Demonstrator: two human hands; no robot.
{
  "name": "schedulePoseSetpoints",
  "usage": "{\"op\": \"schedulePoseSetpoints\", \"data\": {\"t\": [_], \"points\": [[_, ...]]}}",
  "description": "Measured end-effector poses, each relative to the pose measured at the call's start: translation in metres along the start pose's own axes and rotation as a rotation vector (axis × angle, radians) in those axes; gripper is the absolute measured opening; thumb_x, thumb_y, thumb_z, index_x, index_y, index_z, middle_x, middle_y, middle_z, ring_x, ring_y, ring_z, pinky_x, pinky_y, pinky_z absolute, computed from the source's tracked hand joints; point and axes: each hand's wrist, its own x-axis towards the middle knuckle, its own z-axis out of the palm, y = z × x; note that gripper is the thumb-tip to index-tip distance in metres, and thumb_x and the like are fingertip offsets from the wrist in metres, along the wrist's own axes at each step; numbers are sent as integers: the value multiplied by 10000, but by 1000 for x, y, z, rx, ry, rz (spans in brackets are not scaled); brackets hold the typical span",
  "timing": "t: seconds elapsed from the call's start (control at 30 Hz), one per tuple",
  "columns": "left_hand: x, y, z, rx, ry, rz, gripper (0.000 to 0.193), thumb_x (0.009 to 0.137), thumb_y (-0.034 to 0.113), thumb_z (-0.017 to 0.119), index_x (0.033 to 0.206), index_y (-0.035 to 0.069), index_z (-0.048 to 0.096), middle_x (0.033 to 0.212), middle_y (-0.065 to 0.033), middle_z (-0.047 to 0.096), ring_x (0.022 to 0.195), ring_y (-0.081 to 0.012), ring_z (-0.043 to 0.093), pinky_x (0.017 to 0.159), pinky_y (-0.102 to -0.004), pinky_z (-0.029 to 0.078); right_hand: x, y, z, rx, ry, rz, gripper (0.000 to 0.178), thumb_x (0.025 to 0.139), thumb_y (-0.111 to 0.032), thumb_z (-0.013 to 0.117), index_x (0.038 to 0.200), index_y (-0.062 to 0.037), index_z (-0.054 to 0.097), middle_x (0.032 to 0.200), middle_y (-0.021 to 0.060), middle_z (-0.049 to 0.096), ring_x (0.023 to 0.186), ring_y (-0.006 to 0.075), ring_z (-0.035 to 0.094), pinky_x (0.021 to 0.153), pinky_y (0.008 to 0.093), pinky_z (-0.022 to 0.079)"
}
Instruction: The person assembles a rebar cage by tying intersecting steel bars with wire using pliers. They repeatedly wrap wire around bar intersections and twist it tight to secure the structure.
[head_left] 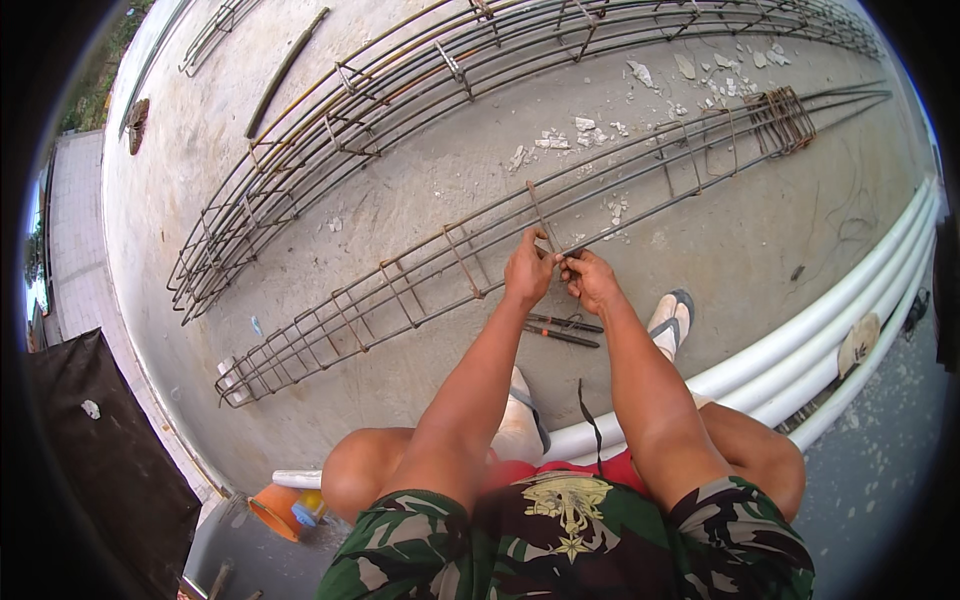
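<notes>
A long rebar cage (440, 240) lies slantwise over the concrete floor, made of straight bars with square stirrups. My left hand (530, 272) is closed at its near lower bar, right beside the lower end of a rusty stirrup (540, 208). Fingertip to fingertip with it, my right hand (592, 282) pinches at the same joint. Whatever is between the fingers is too small and hidden to name. Just below my hands, a hand tool with two dark handles (562, 336) rests on the floor, its head partly covered by my left arm.
Bigger rebar cages (400, 100) stretch along the far side. Broken plaster pieces (585, 128) litter the floor between the cages. White pipes (770, 370) run behind my feet at the right, with a sandal (858, 345) on them. An orange container (275, 512) lies at lower left.
</notes>
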Motion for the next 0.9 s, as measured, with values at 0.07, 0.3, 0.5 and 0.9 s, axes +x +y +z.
{"op": "schedulePoseSetpoints", "data": {"t": [0.07,0.3,0.5,0.9], "points": [[-2,2,0,-18,20,0,481,793,134,722,1200,80,471,842,-129,677,803,-280,659,721,-388,473,3,6,-3,-24,-21,-16,146,920,-91,527,1048,-78,597,785,-3,562,640,88,522,447,231,368],[-5,6,2,-55,50,5,483,785,123,722,1211,100,495,900,-85,652,809,-238,635,727,-364,470,11,5,1,-127,20,-11,161,895,-139,606,1049,-89,610,782,-18,566,662,78,498,510,230,367],[-1,-19,15,-144,139,149,250,771,103,724,1001,54,637,830,-60,655,762,-172,610,698,-310,468,6,-1,3,-229,35,-31,117,881,-175,643,922,-66,636,740,-2,576,616,86,493,499,245,377],[7,-26,15,-216,63,58,90,787,65,716,834,-4,681,716,-66,660,630,-105,579,579,-270,468,-13,19,16,-759,289,-593,242,860,-206,673,957,15,681,807,152,674,701,224,632,657,336,484]]}}
